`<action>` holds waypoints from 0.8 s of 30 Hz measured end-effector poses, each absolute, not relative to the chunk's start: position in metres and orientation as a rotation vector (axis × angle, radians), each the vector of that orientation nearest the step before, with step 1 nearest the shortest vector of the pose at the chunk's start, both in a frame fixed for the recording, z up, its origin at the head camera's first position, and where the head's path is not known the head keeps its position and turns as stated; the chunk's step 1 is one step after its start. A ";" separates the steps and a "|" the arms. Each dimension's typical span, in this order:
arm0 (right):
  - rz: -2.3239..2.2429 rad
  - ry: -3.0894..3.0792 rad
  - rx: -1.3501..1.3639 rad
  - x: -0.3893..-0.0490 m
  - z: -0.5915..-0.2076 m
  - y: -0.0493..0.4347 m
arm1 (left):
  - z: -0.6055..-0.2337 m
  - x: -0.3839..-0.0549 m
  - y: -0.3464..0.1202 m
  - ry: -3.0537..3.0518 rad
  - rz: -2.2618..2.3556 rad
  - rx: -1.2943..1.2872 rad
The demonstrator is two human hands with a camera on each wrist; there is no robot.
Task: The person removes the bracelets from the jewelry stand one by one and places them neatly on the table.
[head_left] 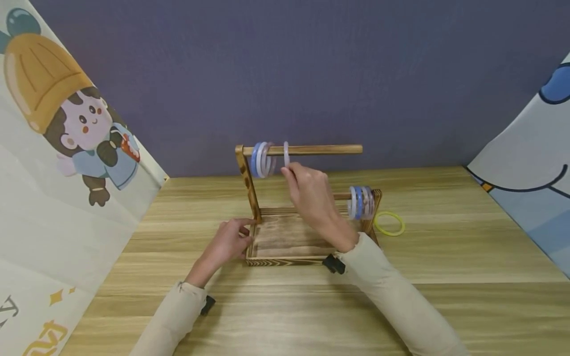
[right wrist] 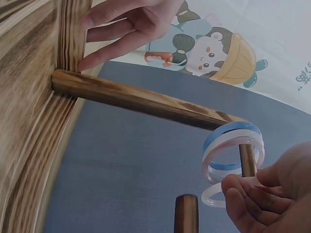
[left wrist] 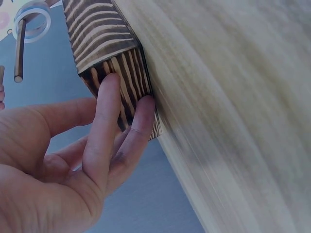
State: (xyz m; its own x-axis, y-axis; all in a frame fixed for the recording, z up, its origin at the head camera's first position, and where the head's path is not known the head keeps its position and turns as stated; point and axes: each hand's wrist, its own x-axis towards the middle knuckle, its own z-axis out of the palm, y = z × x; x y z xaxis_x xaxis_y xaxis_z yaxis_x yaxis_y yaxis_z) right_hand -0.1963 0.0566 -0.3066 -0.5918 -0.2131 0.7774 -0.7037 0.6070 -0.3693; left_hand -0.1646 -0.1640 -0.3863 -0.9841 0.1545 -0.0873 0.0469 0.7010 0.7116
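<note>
My right hand [head_left: 311,195] pinches a pale bangle [head_left: 286,152] that hangs around the upper rod [head_left: 329,149] of a wooden display rack. Farther left on that rod, close to the post [head_left: 247,183], hang a blue bangle [head_left: 254,160] and several pale and mauve ones. In the right wrist view the pinched bangle [right wrist: 210,195] is partly covered by fingers. My left hand [head_left: 229,241] touches the left side of the rack's tray base [head_left: 285,262], its fingertips flat on the striped wood [left wrist: 132,73] in the left wrist view.
On the shorter lower rod [head_left: 342,196] several white, blue and mauve bangles [head_left: 360,202] hang by the right post [head_left: 376,202]. A yellow bangle [head_left: 403,226] lies on the wooden table [head_left: 445,257] right of the rack. A dark wall [head_left: 311,74] stands behind.
</note>
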 end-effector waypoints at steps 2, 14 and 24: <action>0.873 -2.127 0.715 -0.197 -0.307 0.059 | -0.387 -0.165 -0.164 2.767 1.151 0.162; 0.827 -2.134 0.682 -0.192 -0.302 0.076 | -0.386 -0.165 -0.163 2.772 1.146 0.159; 0.786 -2.153 0.650 -0.187 -0.301 0.092 | -0.386 -0.163 -0.163 2.759 1.132 0.147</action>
